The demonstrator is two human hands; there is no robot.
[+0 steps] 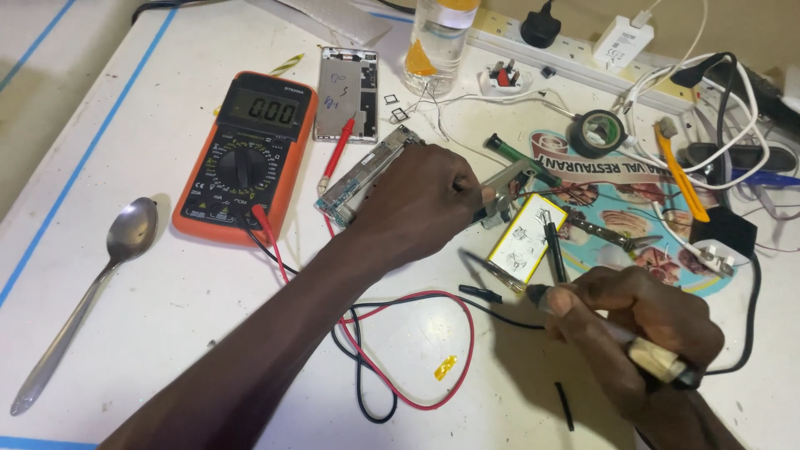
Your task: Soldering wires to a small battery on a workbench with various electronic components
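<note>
My left hand [421,200] is closed around a small metal part [507,190] and rests on a long circuit board [367,177]. Lower right, my right hand [642,329] grips a soldering iron [583,312] by its taped handle. The iron's tip [483,265] points up-left toward a flat white-and-yellow battery [527,237] lying just beyond it. An orange digital multimeter [246,154] sits to the left, with red and black leads [408,358] looping over the white table [167,308].
A metal spoon [83,292] lies at the left. An open phone back [346,82], a plastic bottle [437,42], a power strip with plugs [575,46], black tape roll [600,132], a yellow-handled tool [682,171], tangled cables and a printed paper sheet [642,208] crowd the far right.
</note>
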